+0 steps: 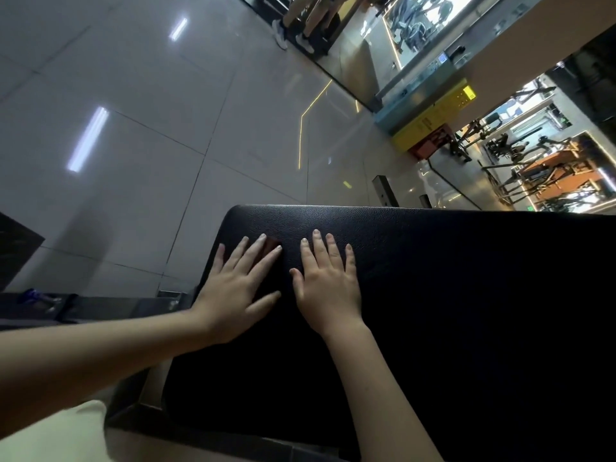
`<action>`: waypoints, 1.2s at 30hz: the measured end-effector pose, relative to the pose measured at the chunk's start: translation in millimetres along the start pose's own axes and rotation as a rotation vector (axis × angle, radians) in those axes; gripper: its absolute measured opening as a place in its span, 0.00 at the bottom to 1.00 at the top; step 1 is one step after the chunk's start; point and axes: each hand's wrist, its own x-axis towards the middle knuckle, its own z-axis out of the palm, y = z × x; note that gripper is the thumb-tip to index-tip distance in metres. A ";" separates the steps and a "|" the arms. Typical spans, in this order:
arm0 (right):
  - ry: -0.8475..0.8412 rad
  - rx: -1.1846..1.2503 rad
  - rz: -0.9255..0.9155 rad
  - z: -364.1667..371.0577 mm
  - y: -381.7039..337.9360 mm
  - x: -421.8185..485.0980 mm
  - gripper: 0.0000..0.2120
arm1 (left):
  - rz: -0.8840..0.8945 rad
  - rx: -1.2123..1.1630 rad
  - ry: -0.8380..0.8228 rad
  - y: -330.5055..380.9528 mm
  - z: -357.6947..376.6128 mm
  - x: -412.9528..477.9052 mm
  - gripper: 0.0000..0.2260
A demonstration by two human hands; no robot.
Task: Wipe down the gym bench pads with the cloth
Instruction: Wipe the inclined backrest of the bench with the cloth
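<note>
Black pad, pale floor, a few bright spots beyond.
The bench pad (466,295) is black with a fine pebbled leather grain, greyer where light catches its far edge. The cloth (270,243) shows as a small dark reddish-brown patch. The floor tiles (150,128) are glossy pale grey, crossed by thin dark grout lines, white light streaks and a thin yellow line. Farther off are a yellow panel (433,118), a teal strip (393,119), white sneakers (279,34), tan trousers (300,8) and orange gym equipment (550,168).
</note>
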 end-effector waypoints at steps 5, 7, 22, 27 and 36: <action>0.031 -0.041 0.029 1.6 -0.7 -0.4 0.28 | -0.382 -0.085 0.014 -31.2 -7.8 86.8 0.37; 0.035 -0.046 0.029 3.3 -0.5 0.3 0.28 | -0.602 -0.117 0.025 -34.0 -11.5 111.1 0.30; -0.010 -0.043 -0.067 -18.8 46.9 -60.4 0.30 | 0.076 0.055 -0.075 -30.6 -2.1 133.2 0.30; 0.004 -0.039 0.004 -14.0 31.4 -57.0 0.29 | -0.269 -0.025 -0.012 -19.8 -4.9 160.4 0.24; -0.031 0.101 0.035 -28.8 54.2 -77.9 0.41 | 0.536 -0.007 -0.059 49.1 3.0 -51.9 0.30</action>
